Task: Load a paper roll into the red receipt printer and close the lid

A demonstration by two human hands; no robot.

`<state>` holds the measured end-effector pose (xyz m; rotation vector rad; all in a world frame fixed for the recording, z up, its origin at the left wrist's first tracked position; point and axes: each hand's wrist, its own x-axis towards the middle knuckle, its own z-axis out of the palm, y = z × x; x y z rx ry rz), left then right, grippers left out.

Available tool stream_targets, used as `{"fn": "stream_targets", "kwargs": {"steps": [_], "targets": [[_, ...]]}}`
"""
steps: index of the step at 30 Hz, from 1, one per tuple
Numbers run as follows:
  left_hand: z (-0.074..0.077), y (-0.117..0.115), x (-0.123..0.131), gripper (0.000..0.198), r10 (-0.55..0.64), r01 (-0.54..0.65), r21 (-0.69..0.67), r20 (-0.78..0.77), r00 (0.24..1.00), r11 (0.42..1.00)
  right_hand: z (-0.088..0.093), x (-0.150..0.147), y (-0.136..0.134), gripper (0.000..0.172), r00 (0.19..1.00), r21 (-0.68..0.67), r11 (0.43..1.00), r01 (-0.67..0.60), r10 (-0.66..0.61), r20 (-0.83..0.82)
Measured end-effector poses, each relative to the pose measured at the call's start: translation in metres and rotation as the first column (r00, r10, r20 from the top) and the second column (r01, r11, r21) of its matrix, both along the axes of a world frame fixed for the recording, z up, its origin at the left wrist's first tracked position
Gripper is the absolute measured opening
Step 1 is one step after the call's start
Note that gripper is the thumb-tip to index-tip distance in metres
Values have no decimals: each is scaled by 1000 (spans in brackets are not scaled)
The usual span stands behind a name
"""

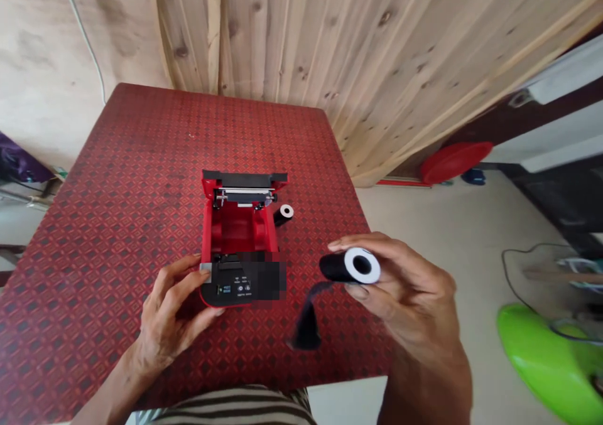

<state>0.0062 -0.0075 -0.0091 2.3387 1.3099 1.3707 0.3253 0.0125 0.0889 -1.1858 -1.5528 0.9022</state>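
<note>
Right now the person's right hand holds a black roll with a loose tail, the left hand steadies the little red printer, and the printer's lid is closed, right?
Not quite: the printer has its lid open, its red paper bay bare, as the head view shows. The right hand does hold the black roll with its loose tail, and the left hand steadies the printer.

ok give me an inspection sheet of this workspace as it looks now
surface: table under a red patterned cloth
job's things: red printer with lid open and bay bare; black roll, its end strip hanging loose; small roll lying beside the printer
clutter: nothing seen on the table
grips: left hand touches the printer's front corner; right hand holds the black roll above the table edge
cables: white cord on the wall; dark cable on the floor
surroundings: wood plank wall, red basin, green object
</note>
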Motion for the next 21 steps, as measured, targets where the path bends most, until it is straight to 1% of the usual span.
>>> {"fn": "stream_targets", "kwargs": {"steps": [2,4,5,7,10,12,14,16,18,19,20,21], "targets": [[1,1,0,44,-1,1,19,-10,1000,1000,-21,9,-11,31,996,-96,993,67,-72,-50],[1,2,0,45,-2,2,35,-21,1000,999,-44,8,-19,28,992,-221,970,99,-113,-52],[0,3,0,46,-1,2,40,-24,1000,999,-54,5,-22,27,992,-281,955,96,-114,-47],[-1,3,0,47,1,0,41,-26,1000,999,-72,-5,-25,26,997,-367,928,62,-74,-19],[-2,2,-1,50,2,-2,21,-15,1000,1000,-86,-20,-23,25,998,-390,921,12,15,65],[-3,2,-1,52,3,-3,8,-11,1000,1000,-89,-26,-21,26,993,-379,926,0,43,106],[-2,2,-2,52,6,-6,3,-11,1000,1000,-87,-25,-19,27,991,-373,928,-7,56,120],[-1,2,-2,52,8,-8,4,-9,1000,1000,-81,-18,-19,36,989,-396,918,-37,91,119],[-1,2,-2,51,5,-5,3,-6,1000,1000,-74,-7,-16,49,987,-448,890,-80,133,89],[-1,3,-2,50,1,-1,1,-5,1000,1000,-70,-1,-13,52,987,-468,879,-93,141,70],[-1,3,-1,50,-2,2,1,-5,1000,1000,-68,5,-8,49,990,-468,880,-82,128,66],[-1,3,-1,50,-6,6,1,-5,1000,1000,-67,10,-1,43,992,-447,893,-48,93,80]]}}
